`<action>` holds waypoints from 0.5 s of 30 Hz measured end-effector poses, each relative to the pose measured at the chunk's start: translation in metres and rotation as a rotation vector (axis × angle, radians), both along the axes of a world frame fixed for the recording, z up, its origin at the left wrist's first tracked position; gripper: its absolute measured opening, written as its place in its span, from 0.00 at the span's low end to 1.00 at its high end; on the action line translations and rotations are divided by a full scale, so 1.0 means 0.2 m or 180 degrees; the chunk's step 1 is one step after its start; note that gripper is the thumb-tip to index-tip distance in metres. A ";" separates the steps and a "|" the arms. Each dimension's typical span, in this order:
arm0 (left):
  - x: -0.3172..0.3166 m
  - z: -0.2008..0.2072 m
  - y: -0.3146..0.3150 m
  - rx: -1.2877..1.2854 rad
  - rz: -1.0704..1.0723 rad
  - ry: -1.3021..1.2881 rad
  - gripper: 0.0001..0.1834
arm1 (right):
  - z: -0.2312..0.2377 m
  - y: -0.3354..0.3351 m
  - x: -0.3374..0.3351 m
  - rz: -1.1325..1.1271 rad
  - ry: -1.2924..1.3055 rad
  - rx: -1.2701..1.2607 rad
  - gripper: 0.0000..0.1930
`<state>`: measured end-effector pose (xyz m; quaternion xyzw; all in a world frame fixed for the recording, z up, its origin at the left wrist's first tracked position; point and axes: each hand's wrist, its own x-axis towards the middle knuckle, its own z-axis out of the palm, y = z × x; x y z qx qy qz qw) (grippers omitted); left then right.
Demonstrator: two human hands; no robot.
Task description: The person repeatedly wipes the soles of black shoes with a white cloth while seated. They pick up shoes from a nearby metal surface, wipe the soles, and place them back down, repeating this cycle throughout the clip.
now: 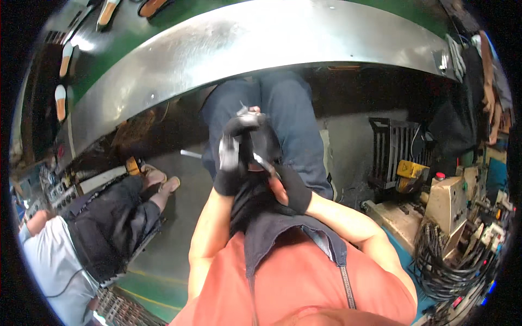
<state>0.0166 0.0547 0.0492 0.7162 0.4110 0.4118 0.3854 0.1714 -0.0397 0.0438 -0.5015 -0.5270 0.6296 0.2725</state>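
Over my lap, both of my hands work close together, in black gloves or sleeves, and are partly blurred. My left hand point(230, 160) is closed against a black item point(265, 142), whose kind I cannot make out; its fingers look pale grey. A light grey, ragged-looking part point(248, 116) sits at the far end of this item. My right hand point(288, 189) is closed around a shiny metal tool point(263, 163), angled toward the black item. The tool's exact kind is too blurred to tell.
A broad metal ledge point(261, 41) crosses ahead of my knees, with a green surface beyond it. White-and-brown insole-like pieces point(61, 103) lie at far left. Another person point(103, 239) sits at left. Right stand a beige control box point(447, 204), coiled black cables point(446, 266) and a yellow device point(411, 175).
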 end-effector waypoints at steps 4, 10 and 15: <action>-0.09 -0.09 -0.35 0.0686 0.0975 0.2626 0.34 | -0.12 -0.23 0.20 0.1438 -0.0358 0.1386 0.18; -0.04 -0.07 -0.52 -0.0326 0.0102 -0.0785 0.72 | -0.16 -0.27 0.33 0.1772 -0.0266 0.1611 0.22; -0.03 -0.13 -0.49 -0.1654 0.0269 -0.1506 0.63 | -0.27 -0.31 0.36 0.1873 -0.0352 0.1676 0.29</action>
